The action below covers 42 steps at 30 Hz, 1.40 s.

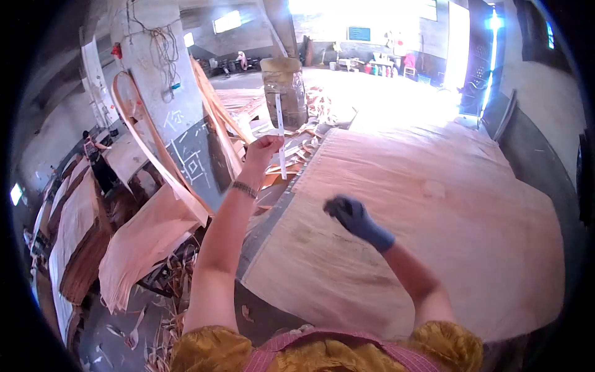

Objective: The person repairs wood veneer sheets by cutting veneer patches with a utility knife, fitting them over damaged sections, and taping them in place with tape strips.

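My bare left hand (266,146) is raised past the left edge of the veneer stack. Its fingers are pinched on a narrow white strip (281,118) with small dark marks along it, which hangs nearly upright, sticking out above and below the fingers. My right hand (352,218), in a grey-blue glove with dark fingertips, hovers over the broad wood veneer sheet (409,248). Its fingers are loosely bent, slightly blurred, and nothing shows in them. Whether this hand touches the sheet I cannot tell.
Bundles of veneer (149,245) lean at the left, by a pillar (164,80) with white writing. Veneer scraps (176,304) litter the floor. A plastic-wrapped post (285,93) stands ahead. Another person (96,158) is at the far left. A doorway (457,49) glares at back right.
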{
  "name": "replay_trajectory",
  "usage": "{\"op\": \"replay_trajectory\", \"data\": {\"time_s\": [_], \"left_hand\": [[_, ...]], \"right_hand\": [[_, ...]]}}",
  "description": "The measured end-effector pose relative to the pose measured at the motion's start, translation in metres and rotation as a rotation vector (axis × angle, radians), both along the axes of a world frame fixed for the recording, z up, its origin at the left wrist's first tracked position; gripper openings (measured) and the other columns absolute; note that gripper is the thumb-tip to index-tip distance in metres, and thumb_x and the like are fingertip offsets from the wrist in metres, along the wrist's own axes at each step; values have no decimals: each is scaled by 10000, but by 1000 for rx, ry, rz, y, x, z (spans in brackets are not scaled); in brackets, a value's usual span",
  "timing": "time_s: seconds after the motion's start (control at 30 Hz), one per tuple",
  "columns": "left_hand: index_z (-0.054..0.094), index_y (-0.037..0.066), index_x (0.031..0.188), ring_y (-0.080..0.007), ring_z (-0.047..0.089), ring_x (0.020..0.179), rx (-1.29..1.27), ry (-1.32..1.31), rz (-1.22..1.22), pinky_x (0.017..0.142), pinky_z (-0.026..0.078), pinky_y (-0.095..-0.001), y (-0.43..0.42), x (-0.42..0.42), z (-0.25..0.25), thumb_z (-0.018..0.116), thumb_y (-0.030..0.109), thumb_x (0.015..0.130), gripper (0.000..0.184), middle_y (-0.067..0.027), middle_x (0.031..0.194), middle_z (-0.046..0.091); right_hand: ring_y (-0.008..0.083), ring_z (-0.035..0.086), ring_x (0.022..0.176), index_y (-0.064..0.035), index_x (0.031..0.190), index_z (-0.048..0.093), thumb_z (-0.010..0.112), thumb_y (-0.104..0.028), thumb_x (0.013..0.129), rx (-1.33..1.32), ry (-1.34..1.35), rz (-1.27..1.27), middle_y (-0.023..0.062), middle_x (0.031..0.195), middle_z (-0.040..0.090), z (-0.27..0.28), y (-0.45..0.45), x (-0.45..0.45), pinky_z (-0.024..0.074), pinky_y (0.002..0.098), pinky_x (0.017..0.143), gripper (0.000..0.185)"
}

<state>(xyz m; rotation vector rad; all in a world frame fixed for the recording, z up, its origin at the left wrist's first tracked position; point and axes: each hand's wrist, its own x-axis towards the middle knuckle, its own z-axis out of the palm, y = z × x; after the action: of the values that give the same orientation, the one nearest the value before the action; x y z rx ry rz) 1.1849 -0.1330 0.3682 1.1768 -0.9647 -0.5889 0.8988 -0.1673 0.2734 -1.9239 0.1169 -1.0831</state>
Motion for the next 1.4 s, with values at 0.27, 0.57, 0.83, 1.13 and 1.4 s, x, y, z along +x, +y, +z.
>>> {"op": "replay_trajectory", "data": {"time_s": [0.27,0.57,0.83,1.13,1.4], "left_hand": [[691,41,941,-87,614,807,53,-22,-249,781,487,-242,38,15,-86,706,195,912,157,-8,872,685],[584,36,1205,-101,610,879,414,176,-688,790,486,-265,119,5,-228,701,254,911,384,-9,977,663],[615,92,1232,-143,593,990,404,-90,-538,848,468,-309,79,63,-201,585,404,954,419,-35,1127,654],[633,34,1135,-276,609,1098,-253,472,-1184,986,466,-416,41,-82,-8,545,391,980,399,-175,1189,653],[505,45,1322,-201,654,998,197,-20,-1182,861,547,-384,87,-256,-70,509,421,1002,494,-126,1189,630]], "right_hand": [[93,538,605,-13,854,621,651,-237,945,-326,17,-740,-10,691,621,131,8,131,456,293,555,243],[62,576,610,-39,928,670,644,-132,940,333,-290,-356,-3,728,650,129,57,191,456,238,524,98],[89,629,695,-7,1003,657,626,-134,944,232,-182,-473,37,813,672,37,71,161,522,255,582,144],[378,633,805,-97,892,609,697,-269,698,-496,-110,-1005,163,844,643,75,125,72,504,455,649,274],[61,541,551,-44,1257,514,648,-115,936,510,-622,-519,21,750,600,18,220,-147,418,214,446,355]]}}
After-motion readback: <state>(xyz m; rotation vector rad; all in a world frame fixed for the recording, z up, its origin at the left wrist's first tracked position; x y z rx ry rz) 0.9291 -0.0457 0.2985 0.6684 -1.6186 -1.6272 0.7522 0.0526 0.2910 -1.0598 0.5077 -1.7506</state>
